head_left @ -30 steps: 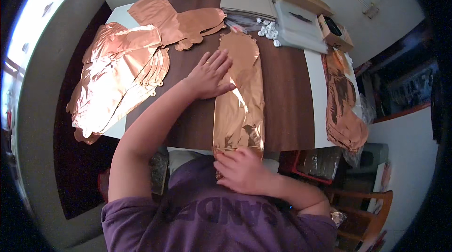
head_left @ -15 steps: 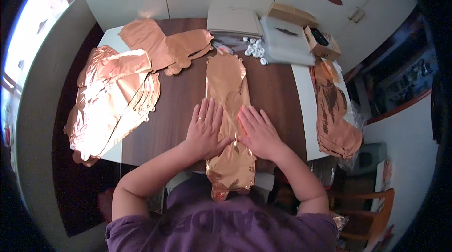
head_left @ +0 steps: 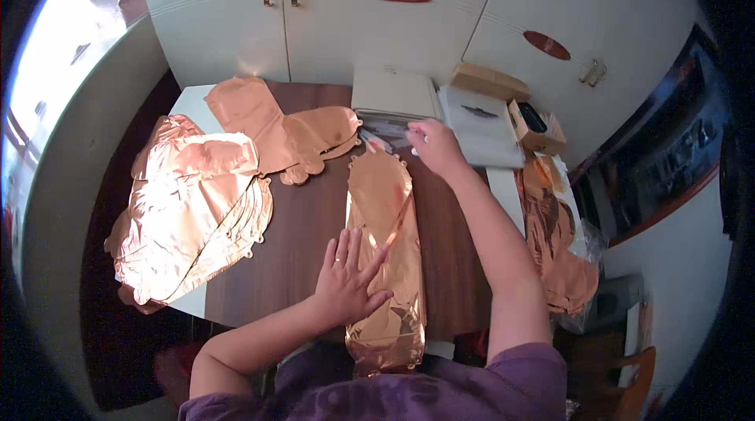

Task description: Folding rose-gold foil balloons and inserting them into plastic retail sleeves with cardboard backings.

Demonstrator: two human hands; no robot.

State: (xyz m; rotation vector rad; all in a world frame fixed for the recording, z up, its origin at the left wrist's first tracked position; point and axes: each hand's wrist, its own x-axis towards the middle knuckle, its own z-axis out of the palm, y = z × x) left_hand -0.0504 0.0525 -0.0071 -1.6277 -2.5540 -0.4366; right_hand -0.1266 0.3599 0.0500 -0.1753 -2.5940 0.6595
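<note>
A flat, uninflated copper-coloured foil balloon [head_left: 381,194] lies lengthwise before me, its near end at the table's front edge. My left hand [head_left: 346,286] rests flat on its left side, fingers spread. Past the balloon's far end, on the right, my right hand [head_left: 440,150] is over a cluster of small white pieces [head_left: 414,152], which it mostly covers. Its fingers are bent together and slightly blurred; whether a white piece is between them is hard to make out.
A stack of copper foil balloons [head_left: 189,208] covers the table's left side, with more foil balloons [head_left: 275,126] behind. Far back stand a pale box [head_left: 393,92], clear plastic sheets [head_left: 476,134] and a small carton [head_left: 539,128]. Further foil [head_left: 558,248] hangs at the right edge.
My right hand has left the balloon and reached forward to the white pieces. My left hand stays on the balloon, its fingers spread wider. The view has tilted up.
</note>
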